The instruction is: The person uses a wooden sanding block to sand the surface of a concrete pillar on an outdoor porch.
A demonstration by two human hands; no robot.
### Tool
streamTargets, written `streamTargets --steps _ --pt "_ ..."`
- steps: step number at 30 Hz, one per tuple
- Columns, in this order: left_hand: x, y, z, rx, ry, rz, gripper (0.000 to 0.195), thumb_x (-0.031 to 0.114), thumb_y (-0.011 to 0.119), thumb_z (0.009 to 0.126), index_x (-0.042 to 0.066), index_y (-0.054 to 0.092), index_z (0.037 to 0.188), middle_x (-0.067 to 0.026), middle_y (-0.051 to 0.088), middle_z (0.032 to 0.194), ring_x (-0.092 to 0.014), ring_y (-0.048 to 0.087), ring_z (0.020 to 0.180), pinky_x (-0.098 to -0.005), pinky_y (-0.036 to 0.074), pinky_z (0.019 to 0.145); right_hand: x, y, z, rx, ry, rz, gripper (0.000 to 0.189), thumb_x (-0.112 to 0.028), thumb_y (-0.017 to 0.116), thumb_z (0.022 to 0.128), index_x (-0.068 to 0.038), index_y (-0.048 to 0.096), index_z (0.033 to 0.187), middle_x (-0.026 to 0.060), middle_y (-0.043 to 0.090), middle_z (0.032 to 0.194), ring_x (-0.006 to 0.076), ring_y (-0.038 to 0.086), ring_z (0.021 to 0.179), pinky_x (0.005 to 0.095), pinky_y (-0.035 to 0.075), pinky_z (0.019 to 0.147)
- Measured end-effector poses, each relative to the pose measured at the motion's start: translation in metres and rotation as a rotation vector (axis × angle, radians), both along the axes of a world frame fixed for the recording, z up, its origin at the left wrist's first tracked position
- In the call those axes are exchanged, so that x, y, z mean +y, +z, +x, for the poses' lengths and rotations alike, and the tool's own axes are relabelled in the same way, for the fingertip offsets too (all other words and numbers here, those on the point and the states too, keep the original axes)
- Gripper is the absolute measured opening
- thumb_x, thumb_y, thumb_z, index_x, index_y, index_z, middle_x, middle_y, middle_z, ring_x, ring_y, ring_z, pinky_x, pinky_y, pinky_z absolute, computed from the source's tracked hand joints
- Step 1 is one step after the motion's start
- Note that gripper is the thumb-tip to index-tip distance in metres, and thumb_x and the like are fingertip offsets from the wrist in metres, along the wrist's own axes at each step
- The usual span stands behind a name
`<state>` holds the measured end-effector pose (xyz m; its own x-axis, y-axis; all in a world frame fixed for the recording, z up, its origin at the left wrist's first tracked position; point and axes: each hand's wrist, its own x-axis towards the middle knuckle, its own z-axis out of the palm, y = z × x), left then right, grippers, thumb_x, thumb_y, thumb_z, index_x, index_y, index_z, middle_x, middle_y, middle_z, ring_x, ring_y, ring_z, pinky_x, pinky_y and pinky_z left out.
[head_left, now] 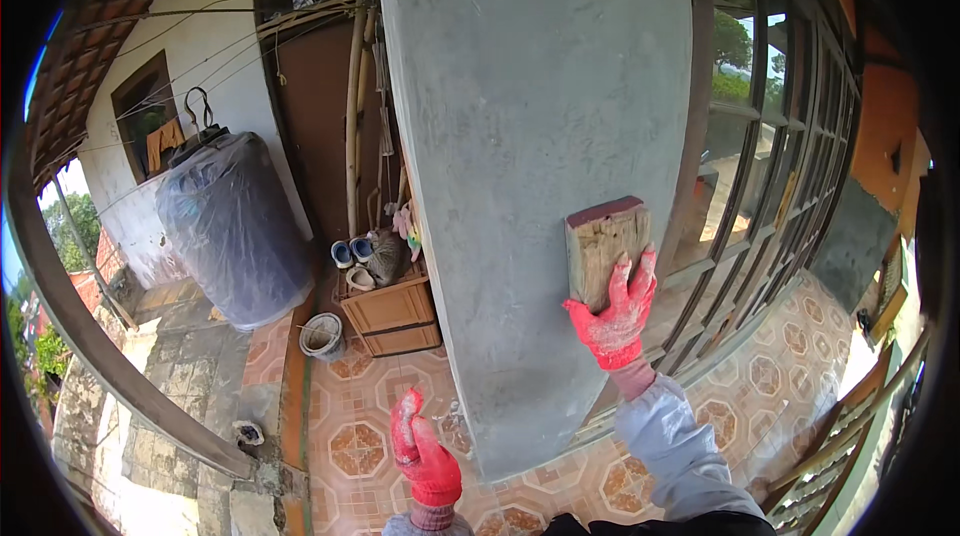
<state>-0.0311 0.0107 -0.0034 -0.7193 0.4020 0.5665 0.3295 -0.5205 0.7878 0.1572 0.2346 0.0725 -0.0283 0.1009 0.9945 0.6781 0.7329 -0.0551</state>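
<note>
My right hand (616, 311), in a red knitted glove with whitish dust on it, grips a worn wooden block (606, 255) that has a dark red edge. The block lies against the grey wall (540, 123), near its right edge beside the window frame. My left hand (424, 450), in a matching dusty red glove, is raised over the tiled floor, left of the wall's lower corner. It holds nothing visible, and its fingers are slightly bent with the thumb apart.
Left of the wall stand a wooden cabinet (391, 307) with shoes on top, a bucket (322, 337) and a large plastic-covered bundle (236, 228). Wooden poles (354, 123) lean by a brown door. Glass windows (731, 168) line the right side. Cords cross the upper left.
</note>
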Motion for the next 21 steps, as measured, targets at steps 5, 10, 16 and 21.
streamTargets --steps 5,10,16,21 --pt "0.001 0.007 -0.004 0.052 -0.011 -0.038 0.031 0.005 0.045 0.098 -0.004 0.059 0.124 -0.0173 0.06 0.126 -0.028 0.056 0.118 -0.0401 0.042 0.104 -0.006 0.205 -0.026 0.239 -0.106 -0.115 0.092 -0.026 0.082 0.068 -0.008 0.04 0.148 0.0295 0.028 0.154 0.0467 0.034 0.138 0.0514 0.035 0.109" --pt "-0.012 -0.001 -0.013 0.098 0.002 -0.052 0.031 0.003 0.043 0.096 -0.003 0.06 0.122 -0.0178 0.061 0.125 -0.029 0.057 0.117 -0.0406 0.043 0.103 -0.009 0.069 -0.047 0.162 -0.14 -0.044 0.1 -0.033 0.085 0.06 -0.007 0.041 0.145 0.034 0.028 0.15 0.0523 0.045 0.123 0.0554 0.041 0.099" --pt "-0.018 0.007 -0.014 0.029 -0.038 -0.074 0.031 0.004 0.042 0.096 -0.003 0.059 0.122 -0.0172 0.061 0.124 -0.03 0.057 0.116 -0.0419 0.043 0.102 -0.025 0.092 -0.06 0.081 -0.119 0.01 0.097 -0.033 0.086 0.06 -0.008 0.043 0.143 0.0344 0.03 0.149 0.0528 0.048 0.117 0.057 0.044 0.092" --pt "-0.012 0.004 -0.004 0.116 -0.084 -0.052 0.033 0.004 0.042 0.096 -0.002 0.057 0.124 -0.0178 0.06 0.125 -0.031 0.057 0.116 -0.0422 0.042 0.102 -0.034 0.159 -0.084 0.225 -0.15 -0.077 0.096 -0.028 0.084 0.064 -0.008 0.039 0.147 0.0285 0.029 0.153 0.0516 0.043 0.125 0.0539 0.042 0.1"
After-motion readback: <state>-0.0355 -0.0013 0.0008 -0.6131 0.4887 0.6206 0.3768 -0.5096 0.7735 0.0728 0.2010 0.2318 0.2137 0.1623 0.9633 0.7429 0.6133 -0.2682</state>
